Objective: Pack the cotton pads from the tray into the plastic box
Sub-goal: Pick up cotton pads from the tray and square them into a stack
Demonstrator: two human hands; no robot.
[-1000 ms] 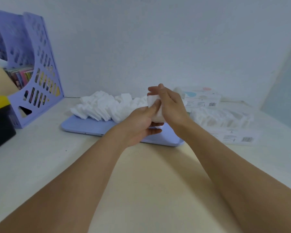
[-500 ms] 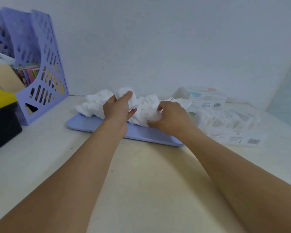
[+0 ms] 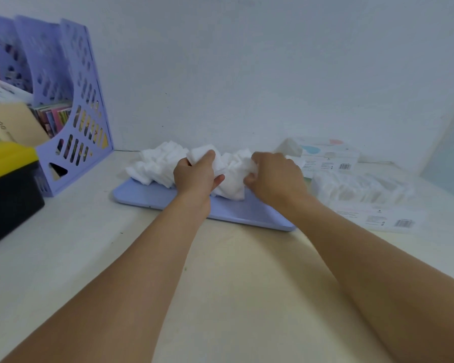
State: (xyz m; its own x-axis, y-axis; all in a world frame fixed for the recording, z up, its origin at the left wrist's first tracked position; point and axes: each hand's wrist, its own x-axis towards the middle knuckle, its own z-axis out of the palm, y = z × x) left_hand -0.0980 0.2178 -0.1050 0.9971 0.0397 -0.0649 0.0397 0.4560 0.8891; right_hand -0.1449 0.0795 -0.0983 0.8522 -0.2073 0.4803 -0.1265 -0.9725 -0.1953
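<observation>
Cotton pads (image 3: 157, 166) lie heaped in a white pile along the far half of the lilac tray (image 3: 152, 199), which rests flat on the pale worktop (image 3: 233, 284) close to the wall. At 9 o'clock of the tray stands a lilac perforated file rack (image 3: 71, 119) holding books and papers, and nearer the viewer, beside it, sits a black bin with a yellow lid (image 3: 8, 184). At 3 o'clock of the tray lies the clear plastic box (image 3: 362, 192), already lined with rows of pads; behind it, at its 12 o'clock, rests a white printed carton (image 3: 323, 155). Both bare forearms reach in from 6 o'clock. The left hand (image 3: 194, 176) curls its fingers and thumb round a bunch of pads at the pile's middle. The right hand (image 3: 275, 179), just beside it, is curled into the pile's right end, gripping pads as well.
</observation>
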